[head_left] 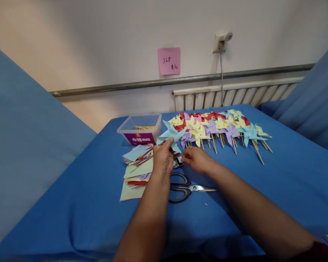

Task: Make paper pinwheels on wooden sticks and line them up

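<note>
Light-blue paper pinwheel: held up at 12 o'clock of the left hand, fingers pinched shut on it. Right hand just beside, at 3 o'clock, curled; contents not discernible. Black-handled steel scissors lie nearest. Beyond: stack of coloured paper squares, clear plastic tub, row of finished pinwheels.

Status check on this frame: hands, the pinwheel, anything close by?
Left hand shut on light blue pinwheel, raised. Right hand closed beside it, contents hidden. Scissors lie just below both hands; paper stack left.
</note>
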`<state>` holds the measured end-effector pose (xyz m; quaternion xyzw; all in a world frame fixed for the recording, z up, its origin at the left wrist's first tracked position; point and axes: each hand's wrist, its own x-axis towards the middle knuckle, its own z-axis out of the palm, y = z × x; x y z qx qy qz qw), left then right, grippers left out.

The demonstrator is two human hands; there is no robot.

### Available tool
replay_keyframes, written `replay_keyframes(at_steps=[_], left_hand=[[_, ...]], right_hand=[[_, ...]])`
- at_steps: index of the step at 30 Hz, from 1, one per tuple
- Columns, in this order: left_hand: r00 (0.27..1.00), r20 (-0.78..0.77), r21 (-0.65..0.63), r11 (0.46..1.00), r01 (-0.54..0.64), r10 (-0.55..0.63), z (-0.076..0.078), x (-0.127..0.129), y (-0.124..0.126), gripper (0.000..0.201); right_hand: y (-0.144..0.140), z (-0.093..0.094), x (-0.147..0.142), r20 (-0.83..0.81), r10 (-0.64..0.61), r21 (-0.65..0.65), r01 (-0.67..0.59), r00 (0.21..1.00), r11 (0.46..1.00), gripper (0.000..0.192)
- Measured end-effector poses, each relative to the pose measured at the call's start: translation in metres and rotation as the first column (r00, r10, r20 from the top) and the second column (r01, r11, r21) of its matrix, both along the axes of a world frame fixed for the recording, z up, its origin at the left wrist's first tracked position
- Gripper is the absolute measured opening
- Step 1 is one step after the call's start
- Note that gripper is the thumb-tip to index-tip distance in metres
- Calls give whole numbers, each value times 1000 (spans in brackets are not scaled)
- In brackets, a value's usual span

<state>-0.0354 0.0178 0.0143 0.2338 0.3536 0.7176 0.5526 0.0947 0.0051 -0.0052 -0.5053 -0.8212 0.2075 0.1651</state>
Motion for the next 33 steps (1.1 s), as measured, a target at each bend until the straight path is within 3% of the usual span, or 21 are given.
replay_keyframes(at_steps=[4,11,14,20,33], left_hand=[[1000,-28,-12,1000,11,-11,0,2,-2,25],[999,-49,-14,1000,8,-9,0,3,-3,25],[997,-71,-25,1000,15,-17,0,4,-4,25],[996,-81,-45,999,21,-25,-1,4,-5,24],[997,-75,-8,999,35,-35,-1,6,-5,26]], right_hand=[[-10,-15,21,-62,168,-80,-173,984,982,12],[-7,-32,33,-19,222,-18,-223,975,975,15],[-5,-30,35,-37,215,15,-214,976,977,20],[-10,-18,34,16,83,59,-84,996,995,18],[-24,-10,19,225,134,-16,-134,965,991,22]])
